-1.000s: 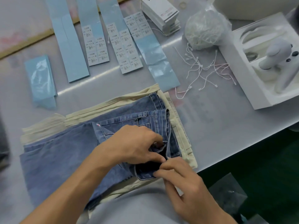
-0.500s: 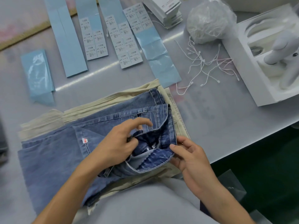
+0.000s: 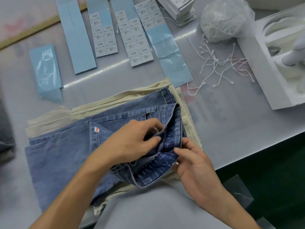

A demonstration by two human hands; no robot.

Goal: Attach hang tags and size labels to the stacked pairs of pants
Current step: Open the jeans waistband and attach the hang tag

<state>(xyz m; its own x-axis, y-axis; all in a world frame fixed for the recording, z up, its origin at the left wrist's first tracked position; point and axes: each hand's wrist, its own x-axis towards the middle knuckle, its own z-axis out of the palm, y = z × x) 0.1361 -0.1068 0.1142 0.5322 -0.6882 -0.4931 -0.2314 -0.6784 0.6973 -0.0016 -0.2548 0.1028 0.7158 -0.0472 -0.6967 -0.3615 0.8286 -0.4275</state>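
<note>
The jeans (image 3: 66, 156) lie on top of a stack of folded beige pants (image 3: 49, 119) at the near edge of the grey table (image 3: 222, 129), with the waistband turned open toward the person. The waistband edge is pinched by the right hand (image 3: 196, 166), thumb on top and fingers curled beneath the denim. The left hand (image 3: 132, 142) is reached into the opened waist with its fingers bent; the fingertips are blurred, and it cannot be told whether cloth or an inner tab is held between them.

No tag or label is seen on the jeans yet, so the work on this pair is judged barely begun. The sheets of size labels (image 3: 137, 40), the loose white tag strings (image 3: 219, 66) and the pile of hang tags (image 3: 181, 9) lie well apart from both hands at the far side. If the pinch is released to reach for them, the waistband is likely to fold shut and the spot to be lost. A wrong size may be peeled, since the sheets lie side by side and look alike. The stack may also be dragged askew or off the edge by a pull on the top pair.
</note>
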